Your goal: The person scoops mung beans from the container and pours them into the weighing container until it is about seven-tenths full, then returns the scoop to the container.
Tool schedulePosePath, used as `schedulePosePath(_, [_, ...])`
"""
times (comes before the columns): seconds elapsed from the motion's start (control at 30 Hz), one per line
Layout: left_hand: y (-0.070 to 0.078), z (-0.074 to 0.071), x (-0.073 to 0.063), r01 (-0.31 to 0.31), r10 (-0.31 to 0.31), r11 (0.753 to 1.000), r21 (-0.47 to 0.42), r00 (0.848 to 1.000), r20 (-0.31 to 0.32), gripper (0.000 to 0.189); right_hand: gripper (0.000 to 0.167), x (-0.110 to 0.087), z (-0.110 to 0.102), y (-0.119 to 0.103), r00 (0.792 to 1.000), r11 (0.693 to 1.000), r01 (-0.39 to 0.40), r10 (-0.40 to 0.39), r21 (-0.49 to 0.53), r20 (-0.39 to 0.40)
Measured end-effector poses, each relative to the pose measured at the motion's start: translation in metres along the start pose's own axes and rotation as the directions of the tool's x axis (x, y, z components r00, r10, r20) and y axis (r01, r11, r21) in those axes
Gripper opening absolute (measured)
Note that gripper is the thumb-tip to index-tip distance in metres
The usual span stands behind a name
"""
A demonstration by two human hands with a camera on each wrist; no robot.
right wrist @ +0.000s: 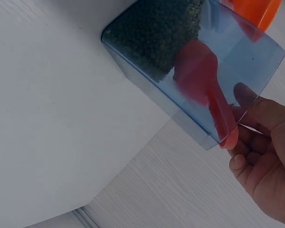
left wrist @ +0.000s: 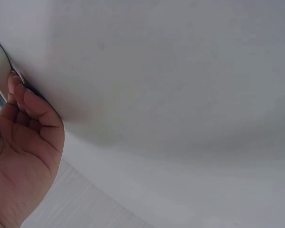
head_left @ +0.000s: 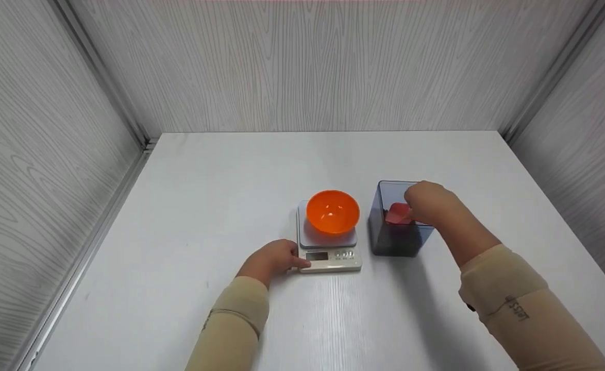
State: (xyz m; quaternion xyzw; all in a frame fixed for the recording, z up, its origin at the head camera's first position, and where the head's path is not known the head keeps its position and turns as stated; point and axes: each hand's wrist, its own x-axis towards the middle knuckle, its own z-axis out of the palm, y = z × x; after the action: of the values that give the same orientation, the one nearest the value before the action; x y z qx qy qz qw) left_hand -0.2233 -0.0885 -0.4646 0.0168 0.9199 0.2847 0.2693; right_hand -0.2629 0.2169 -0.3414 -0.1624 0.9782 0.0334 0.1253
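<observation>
A white kitchen scale (head_left: 335,264) lies on the table with an orange bowl (head_left: 333,212) on its platform; no contents show in the bowl. My left hand (head_left: 275,257) grips the scale's front left corner, thumb on top beside the display and fingers curled at its side. Right of the scale stands a clear bluish container (head_left: 384,238), its lower part filled with small dark green beans (right wrist: 154,35). With my right hand (head_left: 434,203) over its rim, I hold the handle of a red scoop (right wrist: 195,71). The scoop's head is inside the container, close over the beans.
The white table (head_left: 220,196) extends around these things. Grey wood-grain panels (head_left: 302,67) enclose it at the back and both sides. The container's wall stands close to the scale's right edge.
</observation>
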Motion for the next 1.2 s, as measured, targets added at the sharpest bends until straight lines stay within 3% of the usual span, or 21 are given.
schedulePosePath(0.27, [-0.001,0.004,0.002,-0.037,0.037,0.999,-0.005,0.999,-0.014,0.033,0.014,0.004,0.01,0.0,0.999,0.998,-0.045,0.046,-0.04,0.017])
schedulePosePath(0.57, [-0.001,0.003,0.002,-0.036,0.036,0.999,-0.015,0.999,-0.01,0.032,0.022,-0.002,0.0,0.001,0.998,0.988,-0.005,-0.004,-0.151,-0.06])
schedulePosePath(0.8, [-0.001,0.001,0.0,-0.029,0.029,0.999,-0.013,1.0,-0.008,0.032,0.016,-0.01,-0.017,-0.005,0.985,0.966,0.075,-0.11,-0.248,-0.131])
schedulePosePath(1.0, [-0.002,0.001,-0.002,-0.039,0.039,0.999,-0.008,0.999,-0.013,0.032,0.013,-0.014,-0.02,-0.013,0.978,0.942,0.12,-0.166,-0.313,-0.123])
schedulePosePath(1.2, [-0.005,0.002,0.0,-0.062,0.062,0.998,-0.011,0.998,-0.014,0.031,0.009,-0.014,-0.015,-0.016,0.98,0.944,0.127,-0.167,-0.304,-0.108])
